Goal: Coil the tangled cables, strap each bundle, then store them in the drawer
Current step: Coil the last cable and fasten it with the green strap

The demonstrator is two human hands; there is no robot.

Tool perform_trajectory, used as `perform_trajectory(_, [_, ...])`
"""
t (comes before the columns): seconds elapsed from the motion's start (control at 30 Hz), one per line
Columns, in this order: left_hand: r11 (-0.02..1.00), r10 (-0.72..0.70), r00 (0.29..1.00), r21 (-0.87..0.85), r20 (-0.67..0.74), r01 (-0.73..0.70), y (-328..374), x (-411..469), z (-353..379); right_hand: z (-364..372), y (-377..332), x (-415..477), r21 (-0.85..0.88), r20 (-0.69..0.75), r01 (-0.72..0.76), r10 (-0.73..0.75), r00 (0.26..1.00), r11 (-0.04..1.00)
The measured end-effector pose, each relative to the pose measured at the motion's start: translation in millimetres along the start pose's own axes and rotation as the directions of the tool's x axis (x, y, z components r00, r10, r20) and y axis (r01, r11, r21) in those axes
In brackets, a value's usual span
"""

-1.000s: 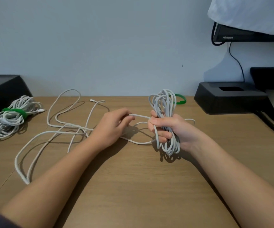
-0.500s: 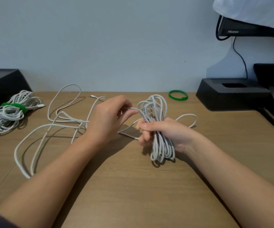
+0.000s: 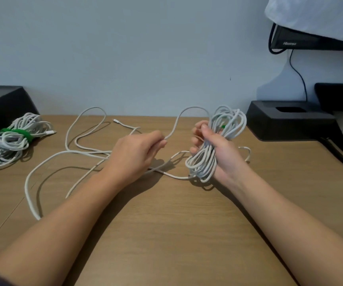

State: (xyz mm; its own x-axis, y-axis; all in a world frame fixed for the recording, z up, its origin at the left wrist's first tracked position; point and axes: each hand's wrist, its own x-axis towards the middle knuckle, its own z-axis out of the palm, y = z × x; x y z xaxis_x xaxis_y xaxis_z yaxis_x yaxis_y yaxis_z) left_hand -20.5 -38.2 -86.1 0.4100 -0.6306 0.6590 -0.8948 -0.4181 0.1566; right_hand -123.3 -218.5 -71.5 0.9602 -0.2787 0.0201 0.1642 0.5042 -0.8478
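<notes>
Right hand point(image 3: 218, 149) is gripping one coil point(image 3: 229, 124) at three o'clock; left hand point(image 3: 135, 155) is pinching its loose cable point(image 3: 194, 107); a second coil point(image 3: 11, 142), green-strapped, is lying at nine o'clock.

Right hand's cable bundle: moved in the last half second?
Yes. The cable bundle in the right hand shifted right, toward the black stand; it now covers most of the green strap on the desk, which lay clear of it before.
</notes>
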Motion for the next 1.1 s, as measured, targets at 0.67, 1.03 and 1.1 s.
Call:
perform_trajectory(0.67, [0.993,0.107,0.93,0.012,0.351,-0.118,5,3,11,16,7,-5,0.167,0.022,-0.052,0.049,0.999,0.985])
perform_trajectory(1.03, [0.975,-0.213,0.933,0.002,0.29,0.222,-20,4,-19,-12,-18,2,0.064,0.096,-0.379,0.372,0.923,0.923])
perform_trajectory(1.1, [0.969,-0.245,0.95,0.03,0.195,0.244,-33,2,-21,-16,-24,1,-0.089,0.189,-0.503,0.511,0.839,0.86])
